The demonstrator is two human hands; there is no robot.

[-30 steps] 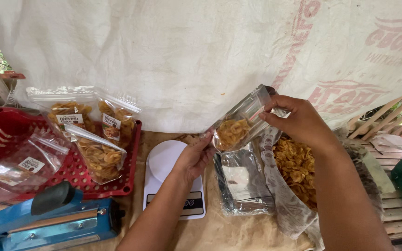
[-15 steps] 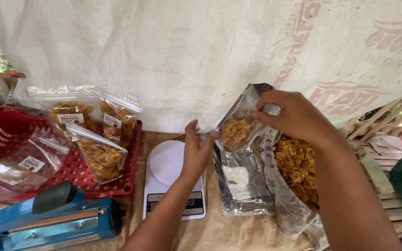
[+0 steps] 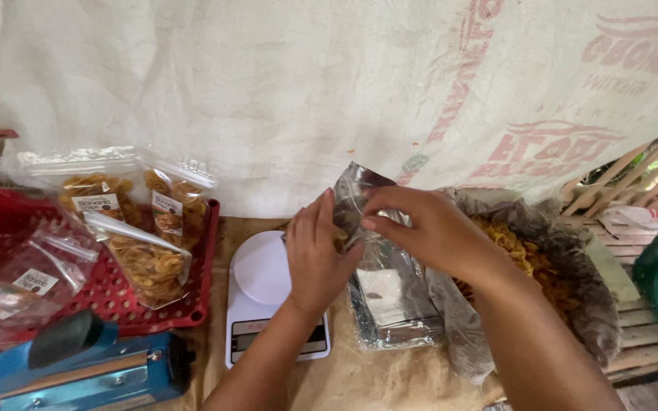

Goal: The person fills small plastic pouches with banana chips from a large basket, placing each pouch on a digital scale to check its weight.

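Note:
My left hand (image 3: 315, 255) and my right hand (image 3: 429, 232) both grip a clear plastic pouch of yellow chips (image 3: 352, 204), held upright over the table between the scale and the big bag. The left hand holds its lower side, the right pinches its top edge. The pouch's contents are mostly hidden behind my fingers. Just left of my hands sits a white round-topped kitchen scale (image 3: 262, 285). A stack of empty silvery pouches (image 3: 390, 301) lies under my hands.
A large open plastic bag of loose chips (image 3: 531, 262) sits at the right. A red crate (image 3: 123, 301) at the left holds filled, labelled chip pouches (image 3: 146, 259). A blue heat sealer (image 3: 78, 365) is at the lower left. A white cloth hangs behind.
The pouch has come down from a raised, tilted position to upright in front of me. My left hand rose from near the scale and took hold of it.

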